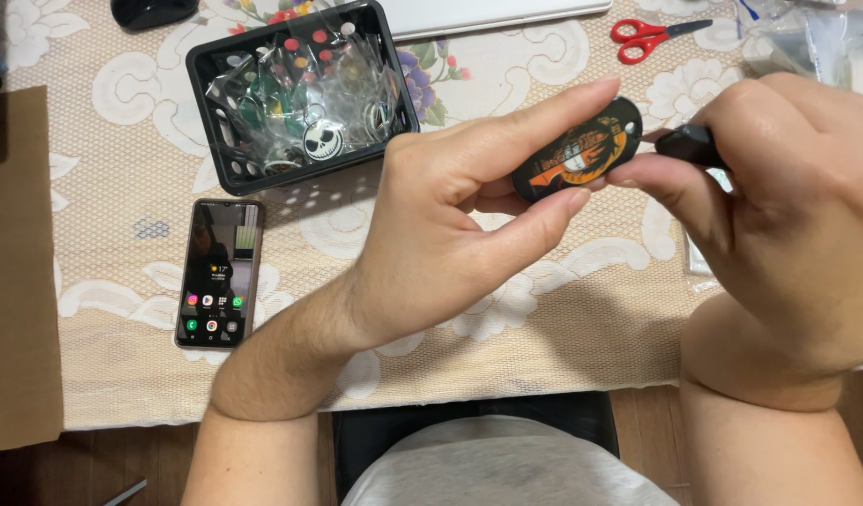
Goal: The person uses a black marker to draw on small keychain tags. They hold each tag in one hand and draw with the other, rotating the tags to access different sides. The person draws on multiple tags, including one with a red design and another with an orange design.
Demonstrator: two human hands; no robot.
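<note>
A black oval keychain tag (pixel 579 153) with an orange picture is up above the table, pinched between the thumb and fingers of the left hand (pixel 441 225). The right hand (pixel 778 206) is closed around a small black tool (pixel 691 144), its tip touching the tag's end, and no ring shows on the tag yet. Behind sit a black basket (pixel 205 70) of bagged keychains, a phone (pixel 220 273) and red scissors (pixel 649 36).

Left hand (pixel 441 215) pinches an oval black-and-orange tag (pixel 578 153); right hand (pixel 778 215) presses a black-handled tool (pixel 691 144) against its 3 o'clock end. Black basket (pixel 199 66) at 10 o'clock, smartphone (pixel 220 273) at 8 o'clock on the table (pixel 122 141).
</note>
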